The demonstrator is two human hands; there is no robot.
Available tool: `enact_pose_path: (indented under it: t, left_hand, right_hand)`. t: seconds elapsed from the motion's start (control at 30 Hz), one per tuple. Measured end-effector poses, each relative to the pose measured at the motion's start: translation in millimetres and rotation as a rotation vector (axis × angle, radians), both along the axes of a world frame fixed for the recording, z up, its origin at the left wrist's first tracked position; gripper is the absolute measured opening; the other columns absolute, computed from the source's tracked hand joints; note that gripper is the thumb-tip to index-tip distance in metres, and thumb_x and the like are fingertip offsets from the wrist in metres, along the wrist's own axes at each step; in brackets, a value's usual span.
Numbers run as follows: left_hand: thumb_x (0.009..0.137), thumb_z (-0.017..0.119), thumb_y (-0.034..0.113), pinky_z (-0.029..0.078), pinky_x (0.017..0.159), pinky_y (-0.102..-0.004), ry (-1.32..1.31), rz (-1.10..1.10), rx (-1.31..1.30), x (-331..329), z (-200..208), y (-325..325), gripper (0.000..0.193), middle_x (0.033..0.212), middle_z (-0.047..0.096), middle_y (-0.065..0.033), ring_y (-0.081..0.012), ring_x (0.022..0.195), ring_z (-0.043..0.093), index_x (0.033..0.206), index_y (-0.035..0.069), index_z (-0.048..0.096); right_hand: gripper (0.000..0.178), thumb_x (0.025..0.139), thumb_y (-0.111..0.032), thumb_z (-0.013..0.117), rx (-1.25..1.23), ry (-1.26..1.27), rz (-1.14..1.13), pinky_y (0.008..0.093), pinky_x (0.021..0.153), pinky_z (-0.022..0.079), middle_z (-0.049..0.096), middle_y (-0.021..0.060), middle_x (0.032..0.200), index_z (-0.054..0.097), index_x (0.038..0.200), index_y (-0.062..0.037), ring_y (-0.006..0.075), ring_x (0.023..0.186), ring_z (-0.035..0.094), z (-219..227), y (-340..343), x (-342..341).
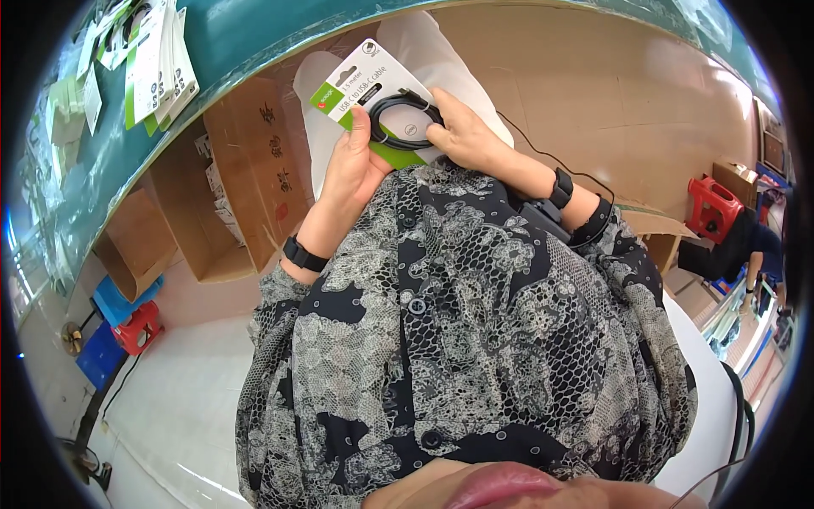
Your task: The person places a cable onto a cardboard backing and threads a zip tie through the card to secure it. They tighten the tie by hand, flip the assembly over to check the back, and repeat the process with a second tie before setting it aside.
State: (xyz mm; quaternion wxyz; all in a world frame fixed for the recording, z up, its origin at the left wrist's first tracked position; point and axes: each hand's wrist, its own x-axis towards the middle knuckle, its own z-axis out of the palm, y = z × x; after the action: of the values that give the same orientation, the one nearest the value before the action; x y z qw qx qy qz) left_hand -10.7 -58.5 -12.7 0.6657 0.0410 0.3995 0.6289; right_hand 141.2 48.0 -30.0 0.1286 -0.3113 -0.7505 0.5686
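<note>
A white and green packaging card (pixel 354 75) is held over my lap, tilted. Coiled on its front is a black cable (pixel 383 124), its loops kept together against the card. My left hand (pixel 349 166) grips the lower left edge, thumb on the front and the other fingers mostly hidden behind. On the opposite side, my right hand (pixel 466 132) closes on the card's right edge beside the coil, its fingertips touching the cable.
A green tabletop (pixel 246 30) runs along the top, with several carded packages (pixel 161 76) at its left. Below stand open cardboard boxes (pixel 246 161). Red stools sit left (pixel 138 327) and right (pixel 712 208). Another person (pixel 767 246) is at far right.
</note>
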Motion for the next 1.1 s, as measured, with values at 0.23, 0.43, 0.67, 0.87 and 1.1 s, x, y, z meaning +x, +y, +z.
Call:
enact_pose_path:
  t: [0.23, 0.43, 0.67, 0.87, 1.1]
  left_hand:
    - [0.095, 0.053, 0.031, 0.050, 0.093, -0.0438, 0.001, -0.041, 0.017, 7, -13, -2, 0.047, 0.123, 0.054, -0.0121, -0.0246, 0.112, 0.056, 0.128, 0.001, 0.042]
    - [0.090, 0.060, 0.007, 0.052, 0.089, -0.0362, 0.143, -0.012, -0.142, 13, -9, 1, 0.034, 0.114, 0.059, -0.0082, -0.0204, 0.104, 0.060, 0.122, 0.003, 0.049]
    - [0.087, 0.063, 0.006, 0.052, 0.088, -0.0330, 0.332, -0.155, -0.245, 17, 12, 9, 0.038, 0.112, 0.059, -0.0074, -0.0181, 0.101, 0.060, 0.122, 0.003, 0.049]
    - [0.083, 0.061, 0.002, 0.052, 0.085, -0.0301, 0.435, -0.150, -0.144, 20, -1, 11, 0.041, 0.111, 0.060, -0.0068, -0.0149, 0.100, 0.060, 0.121, 0.002, 0.049]
    - [0.082, 0.060, 0.002, 0.051, 0.084, -0.0277, 0.396, -0.251, -0.099, 18, -17, 3, 0.039, 0.109, 0.061, -0.0062, -0.0134, 0.098, 0.060, 0.120, 0.002, 0.049]
  right_hand:
    - [0.042, 0.082, -0.015, 0.054, -0.105, -0.128, -0.006, 0.0331, 0.075, 0.046, 0.057, 0.0183, 0.097, 0.046, 0.119, 0.0033, 0.0235, 0.085, 0.056, 16, 6, -2]
    - [0.045, 0.083, -0.020, 0.064, 0.064, -0.076, -0.164, 0.0284, 0.072, 0.047, 0.059, 0.0126, 0.097, 0.049, 0.120, 0.0007, 0.0176, 0.084, 0.057, 6, 2, 3]
    - [0.026, 0.087, -0.014, 0.063, -0.022, 0.185, -0.023, 0.0250, 0.076, 0.047, 0.062, 0.0049, 0.095, 0.059, 0.110, -0.0029, 0.0107, 0.088, 0.057, 14, 53, -7]
    - [0.018, 0.089, -0.014, 0.063, -0.585, 0.196, 0.059, 0.0223, 0.078, 0.047, 0.062, 0.0002, 0.094, 0.062, 0.104, -0.0057, 0.0064, 0.087, 0.056, 10, 53, -13]
    - [0.024, 0.088, -0.014, 0.064, -0.390, 0.071, -0.105, 0.0220, 0.079, 0.048, 0.062, 0.0034, 0.099, 0.059, 0.109, -0.0033, 0.0085, 0.087, 0.058, -1, 37, -14]
